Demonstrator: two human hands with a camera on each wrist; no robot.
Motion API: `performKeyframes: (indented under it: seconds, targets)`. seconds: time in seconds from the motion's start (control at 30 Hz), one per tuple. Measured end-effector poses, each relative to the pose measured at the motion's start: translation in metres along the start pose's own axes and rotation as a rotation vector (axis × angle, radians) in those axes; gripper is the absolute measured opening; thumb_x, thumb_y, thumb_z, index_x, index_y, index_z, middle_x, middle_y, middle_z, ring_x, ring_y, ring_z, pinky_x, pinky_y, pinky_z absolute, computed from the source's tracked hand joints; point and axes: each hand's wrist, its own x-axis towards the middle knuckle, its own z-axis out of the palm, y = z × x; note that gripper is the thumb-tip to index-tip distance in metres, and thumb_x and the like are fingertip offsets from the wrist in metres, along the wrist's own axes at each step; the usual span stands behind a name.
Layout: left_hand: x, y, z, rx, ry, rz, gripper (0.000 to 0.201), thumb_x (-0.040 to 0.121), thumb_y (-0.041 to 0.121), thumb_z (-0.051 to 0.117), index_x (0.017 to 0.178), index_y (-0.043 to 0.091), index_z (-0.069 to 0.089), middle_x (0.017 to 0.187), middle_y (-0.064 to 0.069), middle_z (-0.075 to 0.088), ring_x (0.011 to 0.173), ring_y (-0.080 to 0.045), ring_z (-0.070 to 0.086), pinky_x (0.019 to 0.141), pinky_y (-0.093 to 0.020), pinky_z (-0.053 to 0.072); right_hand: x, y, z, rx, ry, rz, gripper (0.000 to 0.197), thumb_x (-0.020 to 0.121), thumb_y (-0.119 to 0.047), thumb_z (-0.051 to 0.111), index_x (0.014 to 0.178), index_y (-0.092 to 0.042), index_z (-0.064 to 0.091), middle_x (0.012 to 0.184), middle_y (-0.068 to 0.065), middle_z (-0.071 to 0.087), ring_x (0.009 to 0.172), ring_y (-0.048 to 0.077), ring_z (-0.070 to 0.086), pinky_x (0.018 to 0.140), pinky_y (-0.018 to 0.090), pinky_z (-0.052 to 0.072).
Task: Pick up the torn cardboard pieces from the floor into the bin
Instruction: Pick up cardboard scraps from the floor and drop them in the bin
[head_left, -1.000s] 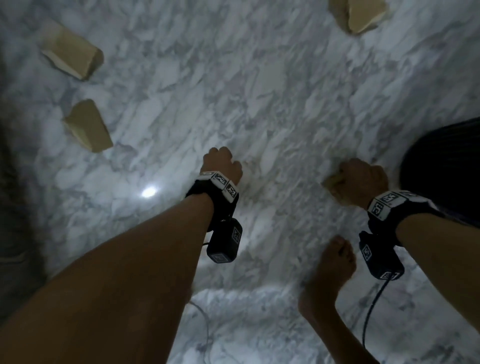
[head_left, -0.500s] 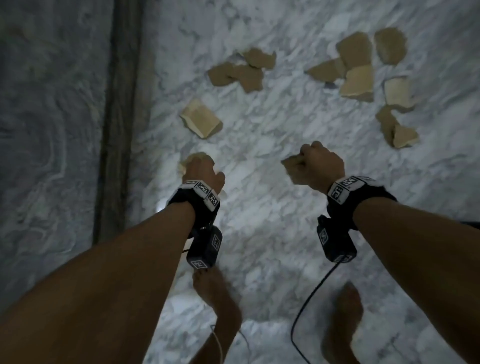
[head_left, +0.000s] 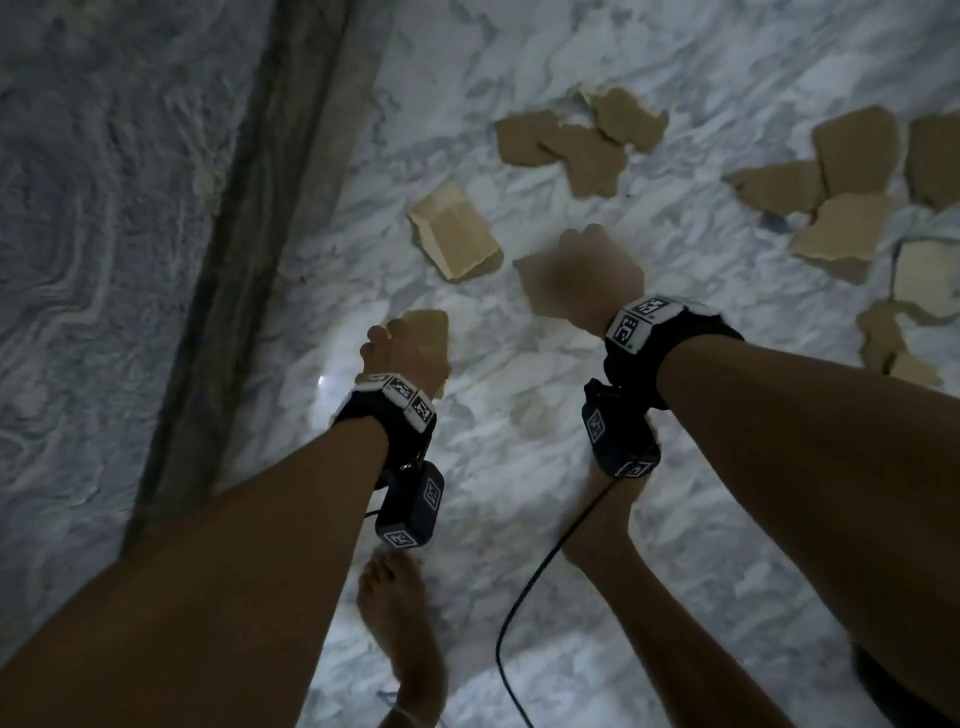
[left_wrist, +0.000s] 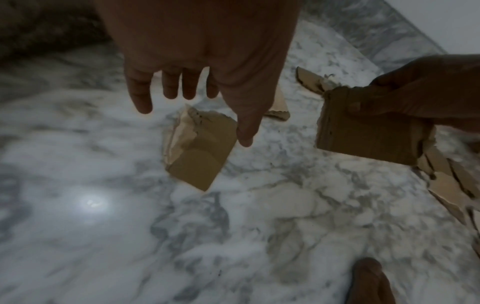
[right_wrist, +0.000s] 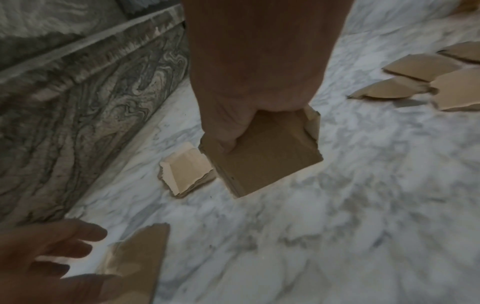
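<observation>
- Gripping a squarish cardboard piece (right_wrist: 262, 152), the right hand (right_wrist: 257, 82) has its fingers curled round the piece's upper edge and thumb on its face; the right wrist view shows this plainly, while the head view shows only a blurred fist (head_left: 597, 270) with a brown corner sticking out to its left.
- The left hand (left_wrist: 197, 61) hangs with fingers straight and spread, holding nothing; in the left wrist view a torn cardboard piece (left_wrist: 197, 152) sits just beyond the thumb tip, and whether it is falling or lying on the floor cannot be told.
- The head view alone shows the full scatter: a pale folded piece (head_left: 457, 234) ahead of and between the two hands, a cluster of three brown pieces (head_left: 582, 140) further ahead, and more pieces (head_left: 852, 208) ahead and to the right of the right hand.
- The bin shows in no view.
- Compared with half a second ago, the left hand, then closed on a piece, has opened, and the right hand has moved forward toward the pale folded piece.
- A dark grey stone ledge (head_left: 270, 234) runs along the marble floor (head_left: 519, 415) just to the left of the left hand; bare marble lies between and behind the hands, down to the bare feet (head_left: 395, 608).
</observation>
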Motion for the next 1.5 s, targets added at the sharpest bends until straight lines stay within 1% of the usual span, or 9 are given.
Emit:
performKeyframes:
  seconds: [0.17,0.3,0.53,0.73,0.87,1.0,1.1,1.3,1.5]
  targets:
    - [0.060,0.023,0.033,0.051,0.006,-0.244,0.055,0.066,0.040,0.078,0.111,0.019,0.053,0.128,-0.013,0.036,0.116,-0.039,0.033,0.091,-0.052,0.037,0.044,0.014,0.004,-0.024,-0.022,-0.018,0.040,0.094,-0.035,0.047,0.115,-0.002,0.053,0.122,0.019,0.046,0.097,0.040,0.054,0.070,0.038,0.034]
    - [0.059,0.029,0.030,-0.236,0.091,-0.473,0.057,0.078,0.034,0.057,0.125,0.007,0.043,0.124,-0.012,0.039,0.115,-0.032,0.040,0.097,-0.043,0.036,0.063,0.024,-0.003,-0.042,-0.032,-0.038,0.039,0.095,-0.034,0.047,0.113,-0.001,0.053,0.124,0.019,0.044,0.096,0.040,0.054,0.070,0.038,0.033]
    - [0.063,0.042,-0.003,-0.344,0.211,-0.125,0.044,0.083,0.048,0.051,0.102,0.009,0.052,0.104,-0.012,0.061,0.099,-0.034,0.058,0.085,-0.044,0.051,0.111,0.040,-0.027,-0.131,-0.010,-0.075,0.035,0.092,-0.031,0.054,0.114,-0.003,0.050,0.131,0.022,0.037,0.120,0.042,0.041,0.085,0.050,0.042]
    - [0.121,0.070,-0.054,-0.372,0.203,0.084,0.063,0.066,0.053,0.049,0.112,0.011,0.056,0.136,-0.014,0.037,0.128,-0.035,0.033,0.100,-0.043,0.040,0.172,0.038,-0.053,-0.258,-0.007,-0.151,0.049,0.087,-0.036,0.059,0.131,-0.019,0.049,0.155,0.016,0.012,0.143,0.039,0.012,0.109,0.060,0.021]
    - [0.144,0.073,-0.052,-0.202,0.123,0.098,0.044,0.068,0.045,0.064,0.103,0.021,0.056,0.149,-0.018,0.026,0.142,-0.040,0.012,0.116,-0.047,0.020,0.199,0.028,-0.046,-0.342,-0.140,-0.175,0.065,0.079,-0.043,0.068,0.133,-0.028,0.035,0.155,0.014,0.002,0.141,0.049,0.008,0.106,0.064,0.027]
    - [0.125,0.086,-0.045,-0.127,0.179,0.084,0.040,0.065,0.040,0.055,0.093,0.011,0.052,0.142,-0.015,0.021,0.131,-0.036,0.022,0.085,-0.049,0.043,0.193,0.025,-0.026,-0.343,-0.072,-0.221,0.086,0.069,-0.044,0.077,0.136,-0.022,0.027,0.138,0.015,0.026,0.127,0.044,0.030,0.095,0.058,0.040]
    - [0.123,0.095,-0.044,-0.078,0.160,0.087,0.055,0.066,0.040,0.058,0.106,0.004,0.050,0.128,-0.018,0.030,0.119,-0.036,0.031,0.083,-0.046,0.044,0.190,0.025,-0.026,-0.316,-0.101,-0.182,0.098,0.073,-0.039,0.078,0.146,-0.024,0.014,0.140,0.018,0.028,0.126,0.042,0.031,0.085,0.053,0.040]
    - [0.120,0.104,-0.037,-0.101,0.145,0.032,0.059,0.077,0.032,0.064,0.121,0.000,0.042,0.131,-0.023,0.030,0.119,-0.040,0.035,0.086,-0.045,0.040,0.175,0.026,-0.013,-0.186,-0.095,-0.131,0.068,0.077,-0.028,0.073,0.128,-0.023,0.029,0.122,0.016,0.044,0.113,0.038,0.043,0.067,0.046,0.036]
    - [0.115,0.107,-0.028,-0.183,0.149,0.002,0.043,0.085,0.019,0.061,0.118,0.001,0.041,0.123,-0.020,0.048,0.121,-0.036,0.040,0.089,-0.045,0.039,0.156,0.030,-0.016,-0.225,-0.041,-0.142,0.042,0.086,-0.015,0.056,0.124,-0.016,0.039,0.127,0.017,0.036,0.113,0.038,0.042,0.078,0.053,0.038]
